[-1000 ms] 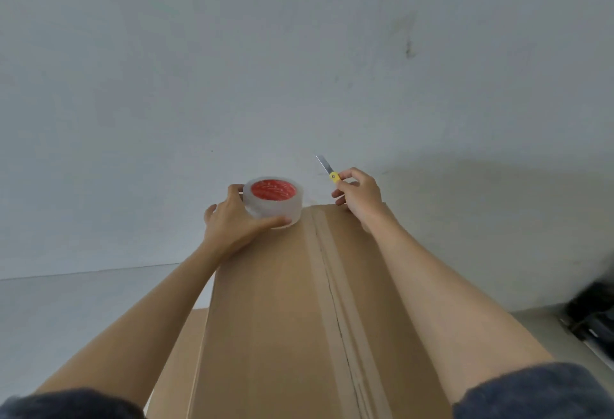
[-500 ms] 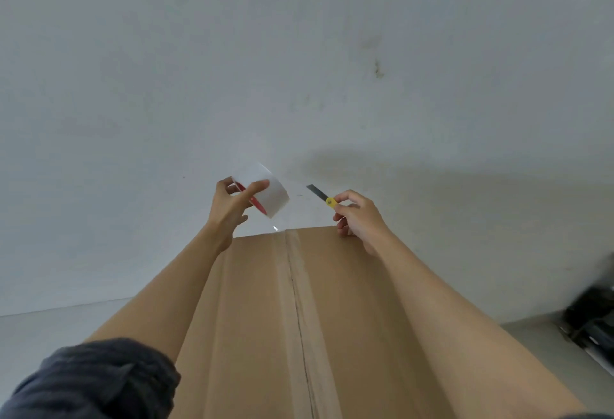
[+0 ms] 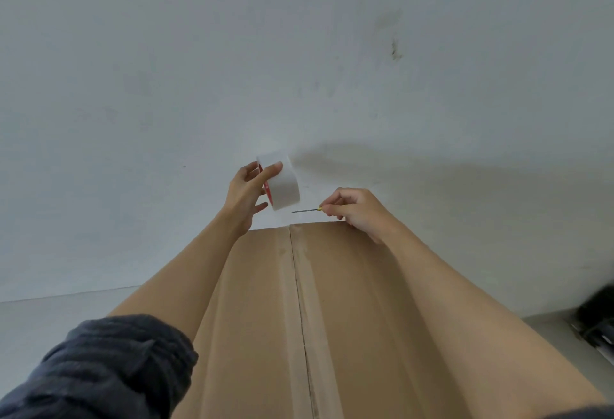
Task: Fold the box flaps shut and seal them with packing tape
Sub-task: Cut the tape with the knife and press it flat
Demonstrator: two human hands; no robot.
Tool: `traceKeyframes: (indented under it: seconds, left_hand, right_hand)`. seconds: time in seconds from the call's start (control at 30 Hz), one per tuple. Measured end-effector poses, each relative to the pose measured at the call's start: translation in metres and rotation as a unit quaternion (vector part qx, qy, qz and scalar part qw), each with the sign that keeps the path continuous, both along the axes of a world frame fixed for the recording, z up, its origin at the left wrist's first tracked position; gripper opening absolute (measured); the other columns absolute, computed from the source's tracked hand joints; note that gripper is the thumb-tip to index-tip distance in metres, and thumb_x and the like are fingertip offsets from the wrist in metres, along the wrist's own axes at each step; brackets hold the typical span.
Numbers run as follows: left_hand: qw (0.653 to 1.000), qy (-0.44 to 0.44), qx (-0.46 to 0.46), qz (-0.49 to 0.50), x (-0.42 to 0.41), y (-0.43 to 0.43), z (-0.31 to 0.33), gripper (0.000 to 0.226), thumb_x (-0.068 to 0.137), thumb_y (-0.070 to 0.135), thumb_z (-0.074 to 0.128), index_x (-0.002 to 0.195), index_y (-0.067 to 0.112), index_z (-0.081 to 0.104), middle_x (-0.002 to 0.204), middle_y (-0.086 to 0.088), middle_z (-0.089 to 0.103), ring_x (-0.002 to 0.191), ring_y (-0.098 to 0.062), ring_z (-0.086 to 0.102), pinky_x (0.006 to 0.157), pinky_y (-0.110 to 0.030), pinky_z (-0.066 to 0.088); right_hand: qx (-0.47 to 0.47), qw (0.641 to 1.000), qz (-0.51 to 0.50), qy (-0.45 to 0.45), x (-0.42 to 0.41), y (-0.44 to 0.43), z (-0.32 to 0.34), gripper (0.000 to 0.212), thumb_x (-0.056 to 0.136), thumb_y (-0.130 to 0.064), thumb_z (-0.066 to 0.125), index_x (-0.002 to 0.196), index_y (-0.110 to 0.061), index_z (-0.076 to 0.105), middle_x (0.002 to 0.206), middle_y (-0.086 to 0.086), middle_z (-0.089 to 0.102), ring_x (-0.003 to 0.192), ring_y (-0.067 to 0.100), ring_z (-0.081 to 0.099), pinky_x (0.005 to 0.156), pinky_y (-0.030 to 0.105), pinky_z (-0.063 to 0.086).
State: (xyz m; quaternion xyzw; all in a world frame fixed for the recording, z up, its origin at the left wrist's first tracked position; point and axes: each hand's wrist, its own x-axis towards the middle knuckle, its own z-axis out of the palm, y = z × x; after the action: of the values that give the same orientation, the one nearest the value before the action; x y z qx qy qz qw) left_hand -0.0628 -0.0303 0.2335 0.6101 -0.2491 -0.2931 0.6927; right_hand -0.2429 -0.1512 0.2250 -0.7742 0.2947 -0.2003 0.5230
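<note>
The light is soft and even, quite bright, with a cool grey tone on the wall [image 3: 299, 53]. It seems to come from the left side and from behind the camera, because a wide, pale shadow [image 3: 415, 169] lies on the wall to the right of the hands. The shadow has no hard edge. There is no strong glare; only the tape strip [image 3: 300, 302] on the box [image 3: 259, 319] shines a little. The wide lens bends the picture: the floor line at the left is tilted and the arms look very long. The sleeve [image 3: 109, 369] at the bottom left and the dark object [image 3: 598, 315] at the right edge are blurred.
</note>
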Motion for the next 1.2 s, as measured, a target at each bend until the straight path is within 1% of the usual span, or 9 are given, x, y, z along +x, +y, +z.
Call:
traceKeyframes:
  seconds: [0.13,0.27,0.33,0.43,0.57,0.67,0.9,1.07,1.2]
  left_hand:
    - [1.0,0.021,-0.019,0.005,-0.002,-0.005,-0.011,0.059,0.078,0.041,0.074,0.128,0.022,0.05,0.115,0.01,0.063,0.109,-0.022,0.06,0.087,-0.039,0.052]
    - [0.999,0.035,-0.025,0.008,-0.002,-0.007,-0.018,0.06,0.076,0.044,0.074,0.129,0.025,0.053,0.117,0.01,0.063,0.108,-0.018,0.061,0.086,-0.035,0.051]
    - [0.999,0.046,-0.024,0.008,-0.002,-0.009,-0.02,0.046,0.078,0.044,0.072,0.119,0.03,0.058,0.112,0.013,0.064,0.105,-0.016,0.061,0.087,-0.034,0.05]
    - [0.997,0.063,-0.031,0.008,-0.002,-0.01,-0.019,0.016,0.082,0.041,0.07,0.094,0.037,0.061,0.099,0.018,0.063,0.095,-0.012,0.06,0.088,-0.033,0.049]
    - [0.998,0.065,-0.028,0.002,-0.006,-0.016,-0.015,0.027,0.078,0.042,0.072,0.103,0.033,0.066,0.1,0.016,0.066,0.101,-0.013,0.061,0.094,-0.035,0.049]
    - [0.998,0.055,-0.031,-0.001,-0.011,-0.021,-0.014,0.009,0.08,0.038,0.072,0.088,0.036,0.068,0.094,0.017,0.067,0.095,-0.009,0.061,0.096,-0.036,0.047]
    - [0.998,0.039,-0.048,-0.019,-0.012,-0.017,-0.015,0.011,0.081,0.041,0.07,0.09,0.035,0.072,0.1,0.012,0.068,0.096,-0.011,0.061,0.098,-0.038,0.046]
    - [0.997,0.049,-0.056,-0.011,-0.013,-0.015,-0.015,0.01,0.08,0.042,0.071,0.086,0.034,0.072,0.095,0.014,0.068,0.096,-0.012,0.058,0.102,-0.041,0.043]
    - [0.997,0.056,-0.054,-0.004,-0.014,-0.016,-0.014,0.004,0.08,0.041,0.071,0.079,0.036,0.073,0.089,0.017,0.068,0.096,-0.013,0.058,0.102,-0.041,0.042]
  right_hand:
    - [-0.028,1.0,-0.011,-0.007,0.012,0.002,-0.003,0.016,0.083,-0.014,0.07,0.07,-0.021,0.065,0.085,0.003,0.069,0.068,0.007,0.053,0.062,0.018,0.038]
    - [-0.034,0.999,-0.014,-0.004,0.02,0.002,-0.004,0.015,0.086,-0.016,0.068,0.072,-0.022,0.064,0.088,-0.002,0.066,0.072,0.006,0.053,0.064,0.019,0.037]
    - [-0.038,0.999,-0.009,0.004,0.023,0.003,-0.005,0.012,0.087,-0.018,0.067,0.077,-0.023,0.065,0.081,-0.004,0.06,0.073,0.007,0.051,0.064,0.02,0.035]
    - [-0.045,0.999,-0.004,0.011,0.027,0.003,-0.007,0.01,0.087,-0.019,0.067,0.079,-0.026,0.067,0.083,-0.003,0.059,0.075,0.009,0.051,0.067,0.021,0.036]
    - [-0.042,0.999,-0.011,0.0,0.029,0.004,-0.008,0.014,0.087,-0.017,0.067,0.075,-0.023,0.066,0.085,-0.003,0.062,0.074,0.006,0.052,0.067,0.02,0.037]
    - [-0.042,0.999,-0.016,0.003,0.029,0.005,-0.009,0.017,0.087,-0.016,0.067,0.072,-0.024,0.064,0.092,0.003,0.066,0.077,0.008,0.054,0.07,0.021,0.038]
    - [-0.04,0.999,-0.023,0.001,0.034,0.006,-0.012,0.018,0.087,-0.016,0.067,0.071,-0.024,0.062,0.103,0.009,0.069,0.086,0.013,0.056,0.076,0.023,0.042]
    - [-0.053,0.998,-0.027,0.029,0.04,0.009,-0.015,0.019,0.087,-0.02,0.066,0.07,-0.027,0.062,0.103,0.008,0.068,0.097,0.02,0.06,0.088,0.034,0.045]
    - [-0.05,0.998,-0.022,0.034,0.038,0.01,-0.013,0.017,0.088,-0.019,0.065,0.072,-0.024,0.061,0.099,0.008,0.065,0.09,0.019,0.057,0.078,0.028,0.042]
